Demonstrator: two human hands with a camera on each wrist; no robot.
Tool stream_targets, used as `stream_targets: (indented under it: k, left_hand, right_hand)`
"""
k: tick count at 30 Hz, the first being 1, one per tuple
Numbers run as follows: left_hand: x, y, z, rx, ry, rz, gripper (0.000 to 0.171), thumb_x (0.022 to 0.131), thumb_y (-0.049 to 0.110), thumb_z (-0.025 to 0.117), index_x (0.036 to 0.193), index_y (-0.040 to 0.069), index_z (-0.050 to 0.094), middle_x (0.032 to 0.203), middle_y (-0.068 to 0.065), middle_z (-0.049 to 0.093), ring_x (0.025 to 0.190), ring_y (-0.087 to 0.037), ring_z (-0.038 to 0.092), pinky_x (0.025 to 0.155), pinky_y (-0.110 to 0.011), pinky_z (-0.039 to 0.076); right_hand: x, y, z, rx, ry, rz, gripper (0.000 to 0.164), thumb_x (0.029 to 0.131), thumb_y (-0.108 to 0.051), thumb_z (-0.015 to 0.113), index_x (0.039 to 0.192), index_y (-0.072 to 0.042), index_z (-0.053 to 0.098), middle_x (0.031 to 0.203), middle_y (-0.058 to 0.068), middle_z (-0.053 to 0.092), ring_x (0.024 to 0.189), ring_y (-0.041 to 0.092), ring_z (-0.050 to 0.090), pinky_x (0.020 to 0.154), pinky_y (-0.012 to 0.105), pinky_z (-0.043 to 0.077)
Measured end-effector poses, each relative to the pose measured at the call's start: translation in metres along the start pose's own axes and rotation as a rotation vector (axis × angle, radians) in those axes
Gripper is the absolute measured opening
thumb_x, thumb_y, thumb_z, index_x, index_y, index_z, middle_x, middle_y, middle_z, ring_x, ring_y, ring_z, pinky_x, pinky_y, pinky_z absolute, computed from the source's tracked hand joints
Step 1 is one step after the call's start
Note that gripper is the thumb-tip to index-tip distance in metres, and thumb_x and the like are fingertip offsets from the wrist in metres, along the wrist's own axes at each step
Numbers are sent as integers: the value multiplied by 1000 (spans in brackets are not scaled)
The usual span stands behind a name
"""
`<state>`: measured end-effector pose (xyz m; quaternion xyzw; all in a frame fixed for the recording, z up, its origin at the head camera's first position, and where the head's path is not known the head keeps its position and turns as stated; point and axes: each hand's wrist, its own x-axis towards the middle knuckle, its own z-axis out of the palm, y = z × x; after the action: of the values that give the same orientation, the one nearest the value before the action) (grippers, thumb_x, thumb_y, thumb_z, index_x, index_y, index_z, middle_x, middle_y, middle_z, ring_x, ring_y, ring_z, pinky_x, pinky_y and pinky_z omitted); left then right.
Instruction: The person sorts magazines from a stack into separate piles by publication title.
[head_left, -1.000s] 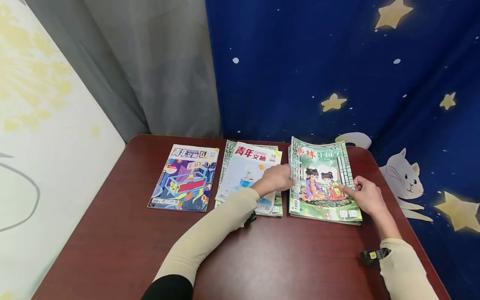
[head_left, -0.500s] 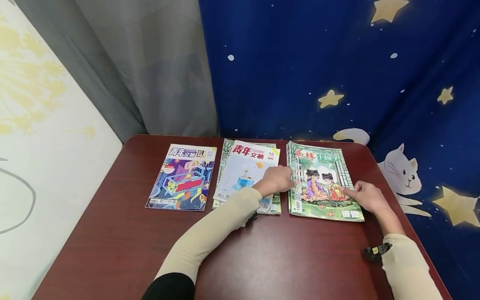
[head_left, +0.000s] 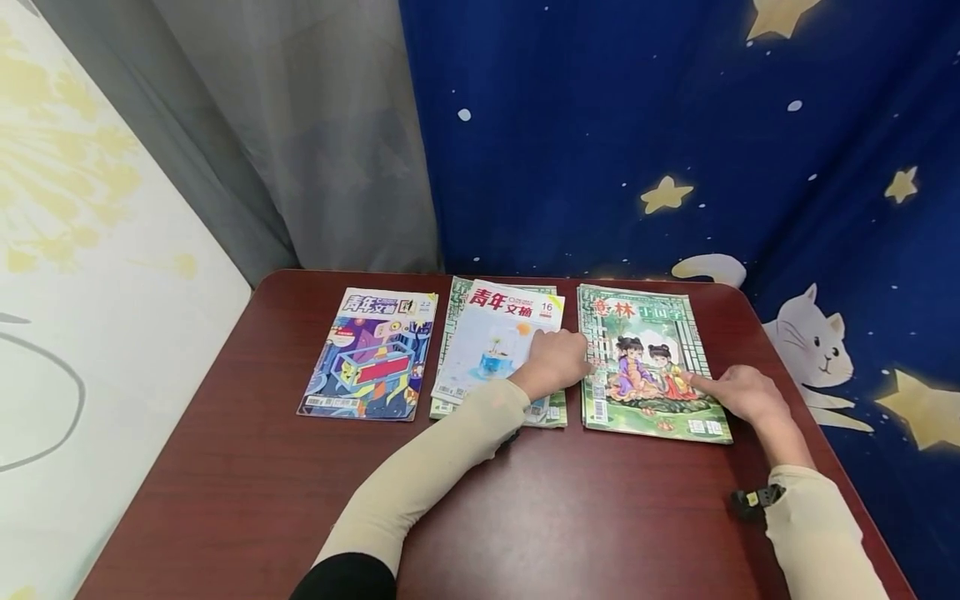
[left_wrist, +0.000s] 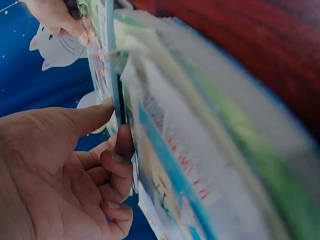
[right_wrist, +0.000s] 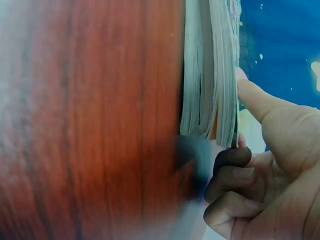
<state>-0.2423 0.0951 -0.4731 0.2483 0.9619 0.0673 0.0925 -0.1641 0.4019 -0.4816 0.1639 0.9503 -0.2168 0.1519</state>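
A stack of magazines lies at the right of the table in the head view, a green-bordered magazine with two cartoon girls [head_left: 648, 325] on top. My left hand [head_left: 553, 365] is at its left side; in the left wrist view that hand's thumb [left_wrist: 95, 117] touches the stack's edge, with the other fingers curled close by. At the right side my right hand [head_left: 750, 396] pinches the stack, thumb on the cover. In the right wrist view its other fingers bend beside the layered page edges [right_wrist: 210, 75].
Under my left forearm is a white-covered magazine [head_left: 480, 333], askew over a green one [head_left: 557, 408]. Farther left lies a purple magazine [head_left: 375, 358]. The brown table [head_left: 570, 517] meets a grey curtain [head_left: 337, 142] and a blue starry curtain [head_left: 562, 142] behind.
The top green magazine has come down and toward me, now lying flush on the stack. Both hands have stayed at its sides, shifting only slightly.
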Motion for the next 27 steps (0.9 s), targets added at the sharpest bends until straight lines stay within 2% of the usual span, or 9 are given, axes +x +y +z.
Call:
stream_targets:
  k: [2, 4, 8, 11, 14, 18, 22, 27]
  left_hand:
    - [-1, 0, 2, -2, 22, -19, 34, 100, 50, 69, 80, 24, 69, 78, 6, 70, 84, -18, 69, 101, -50, 50]
    - [-3, 0, 4, 8, 52, -35, 29, 100, 49, 70, 97, 21, 73, 90, 4, 75, 91, -20, 73, 103, -53, 49]
    - [-6, 0, 3, 21, 105, -67, 43, 97, 49, 74, 121, 13, 66, 104, -1, 76, 95, -25, 75, 97, -50, 54]
    - [-10, -4, 0, 14, 132, -77, 47, 93, 51, 78, 116, 12, 65, 96, -1, 72, 86, -22, 73, 81, -40, 58]
    - [-16, -10, -3, -39, 119, -73, 46, 90, 53, 80, 109, 14, 64, 89, 1, 66, 78, -18, 70, 67, -34, 56]
    - [-26, -19, -8, -170, 45, -65, 45, 88, 52, 84, 106, 16, 64, 92, 3, 68, 77, -15, 66, 65, -31, 52]
    - [-37, -31, -14, -285, 18, -74, 46, 88, 50, 85, 112, 16, 65, 98, 3, 71, 79, -15, 65, 69, -32, 52]
    - [-48, -55, -21, -354, 43, -113, 47, 89, 50, 84, 114, 14, 66, 100, 1, 73, 80, -15, 64, 74, -34, 53]
  right_hand:
    - [-2, -2, 0, -13, 9, 23, 80, 91, -77, 61, 95, 2, 67, 83, 12, 67, 81, 29, 58, 65, 36, 41]
    - [-4, -5, -2, -30, 13, 42, 85, 90, -80, 60, 101, 4, 67, 86, 15, 68, 82, 31, 59, 66, 39, 42]
    - [-6, -15, -4, -76, 37, 68, 91, 87, -84, 59, 108, 5, 68, 89, 18, 68, 82, 34, 59, 65, 46, 44]
    - [-8, -25, -4, -87, 80, 55, 81, 89, -79, 62, 103, 1, 68, 85, 16, 66, 80, 34, 59, 64, 45, 44]
    - [-12, -33, -2, -83, 145, 9, 67, 95, -69, 63, 98, -2, 65, 81, 15, 64, 77, 33, 59, 62, 43, 43]
    - [-18, -40, 1, -76, 196, -68, 63, 101, -65, 56, 98, -3, 61, 81, 16, 64, 76, 34, 60, 60, 41, 41]
    - [-21, -50, 6, -27, 145, -157, 67, 103, -68, 50, 105, -2, 61, 82, 12, 64, 78, 29, 59, 63, 36, 40]
    - [-25, -65, 14, 177, -31, -269, 56, 108, -56, 52, 104, -2, 63, 87, 8, 62, 81, 20, 55, 70, 32, 41]
